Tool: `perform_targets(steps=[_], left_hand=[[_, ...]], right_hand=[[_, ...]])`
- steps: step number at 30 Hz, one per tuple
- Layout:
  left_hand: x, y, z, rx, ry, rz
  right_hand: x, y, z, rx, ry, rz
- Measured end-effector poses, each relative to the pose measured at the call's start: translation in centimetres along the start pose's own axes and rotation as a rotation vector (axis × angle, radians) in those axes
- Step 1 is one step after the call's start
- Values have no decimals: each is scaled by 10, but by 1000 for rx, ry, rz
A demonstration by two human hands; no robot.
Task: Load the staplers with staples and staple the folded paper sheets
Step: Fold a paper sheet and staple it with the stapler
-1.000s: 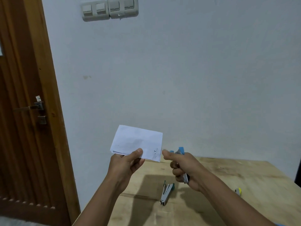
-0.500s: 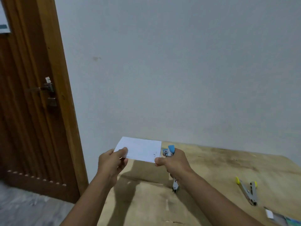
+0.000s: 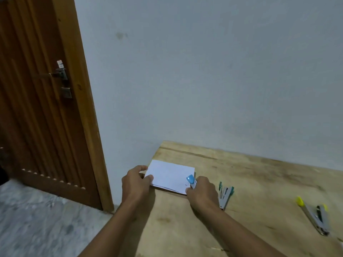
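A white folded paper sheet (image 3: 169, 175) lies low over the near-left corner of the wooden table (image 3: 259, 175). My left hand (image 3: 136, 180) pinches its left edge. My right hand (image 3: 201, 191) grips a blue-tipped stapler (image 3: 191, 179) at the sheet's right edge, with the blue tip resting over the paper. A green-tipped stapler (image 3: 225, 194) lies hinged apart just right of my right hand. A yellow-tipped stapler (image 3: 315, 216) lies hinged apart near the table's right side.
A brown wooden door (image 3: 37, 101) with a metal handle stands at the left, beside a pale wall (image 3: 204, 71). Grey marbled floor (image 3: 46, 223) shows below the table's left edge.
Both hands have come down from chest height with the sheet and blue stapler to the table surface. The view has tilted down and left, bringing the two other staplers into sight.
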State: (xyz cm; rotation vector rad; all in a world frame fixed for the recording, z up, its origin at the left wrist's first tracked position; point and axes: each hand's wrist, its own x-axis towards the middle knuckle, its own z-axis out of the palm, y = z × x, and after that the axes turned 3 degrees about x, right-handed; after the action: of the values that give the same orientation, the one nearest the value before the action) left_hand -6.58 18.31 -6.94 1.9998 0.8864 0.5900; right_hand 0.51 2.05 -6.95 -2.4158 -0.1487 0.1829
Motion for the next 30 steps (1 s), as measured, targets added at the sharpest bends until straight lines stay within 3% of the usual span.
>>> perform_targets(steps=[13,17,21,23,30], left_hand=[[28,-12,26,375,-10,136],[17,0,18,324,65,177],[-15,32,17,126,128,292],[-42,49,28,20,35,345],[-141,86,94,-87,-441,360]], right_hand=[[22,-4,3,-6,-74,24],[16,-5,-8,121,-105,30],[10,-8,-42,448,-83,51],[12,-5,-67,600,-100,90],[13,50,-135,603,-15,150]])
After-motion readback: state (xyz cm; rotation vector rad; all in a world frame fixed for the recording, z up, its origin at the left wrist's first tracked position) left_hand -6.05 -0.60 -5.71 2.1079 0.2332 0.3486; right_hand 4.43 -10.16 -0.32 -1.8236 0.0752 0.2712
